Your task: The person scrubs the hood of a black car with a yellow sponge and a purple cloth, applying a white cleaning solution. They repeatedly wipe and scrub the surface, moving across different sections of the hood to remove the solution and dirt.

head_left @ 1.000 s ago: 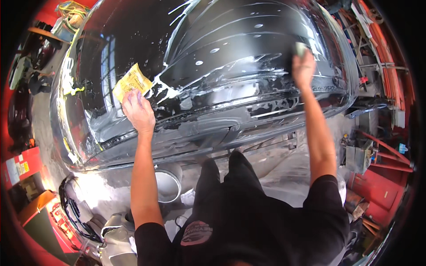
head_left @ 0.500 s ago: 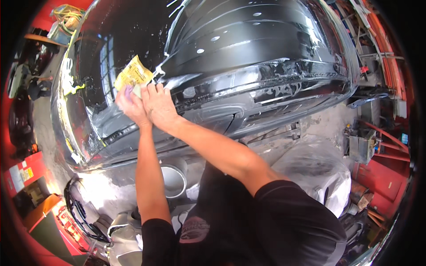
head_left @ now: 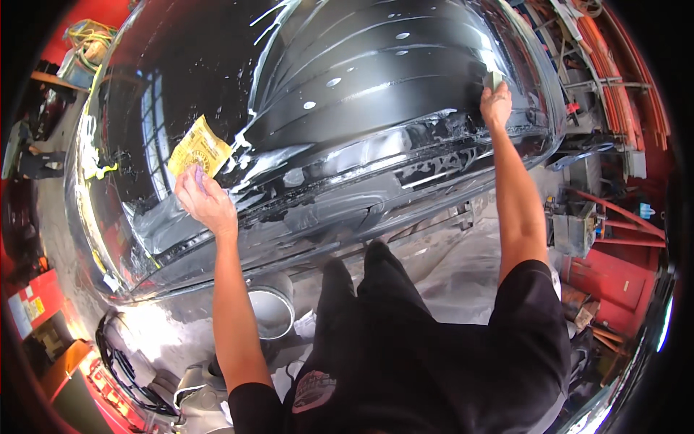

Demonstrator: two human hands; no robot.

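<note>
The glossy black body of a vehicle (head_left: 390,79) fills the upper middle, wet-looking, with pale ridges, streaks and oval spots. My left hand (head_left: 206,199) is closed on the lower corner of a creased yellow printed sheet (head_left: 199,148); something purple (head_left: 199,173) shows by its fingertips. The sheet lies over the panel on the left, and I cannot tell whether it touches. Far to the right, my right hand (head_left: 497,108) grips a small pale green block (head_left: 493,79) at the right side of the ridged panel.
A white bucket (head_left: 270,312) stands on the floor below the vehicle's edge. Red and grey metal racks (head_left: 614,79) line the right side. Car parts (head_left: 195,398) lie at lower left. At far left, another person (head_left: 40,163) is small and dark.
My right hand has left my left hand's side and swung far right across the panel with the green block. My left hand still holds the yellow sheet; the view has shifted slightly.
</note>
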